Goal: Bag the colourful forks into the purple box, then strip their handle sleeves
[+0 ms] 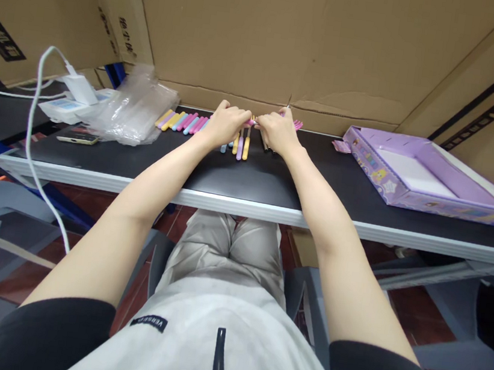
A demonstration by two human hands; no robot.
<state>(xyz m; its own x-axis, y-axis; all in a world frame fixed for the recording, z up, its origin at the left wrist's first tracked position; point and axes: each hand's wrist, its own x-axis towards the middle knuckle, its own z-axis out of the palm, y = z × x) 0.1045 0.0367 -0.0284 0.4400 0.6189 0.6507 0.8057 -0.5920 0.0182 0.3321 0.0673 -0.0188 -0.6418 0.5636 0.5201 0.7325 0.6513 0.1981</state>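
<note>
My left hand [229,123] and my right hand [278,129] meet above the far middle of the black table. Both are closed, fingertips almost touching, on a slim pink pen [250,122] that is mostly covered by the fingers. To the left lies a row of pastel pens [186,122] in yellow, blue, pink and purple, partly behind my left hand. Just below the hands, a few more yellow and purple pens [240,146] point towards me. Pink tips [298,125] of other pieces show beyond my right hand, and dark ends peek out under it.
Clear plastic bags [136,111] lie on the left, beside a phone-like flat object [78,137] and a white charger [80,89] with a cable. A purple open box [409,200] stands at the right, near a small pink packet [341,146]. Cardboard walls [311,42] close off the back.
</note>
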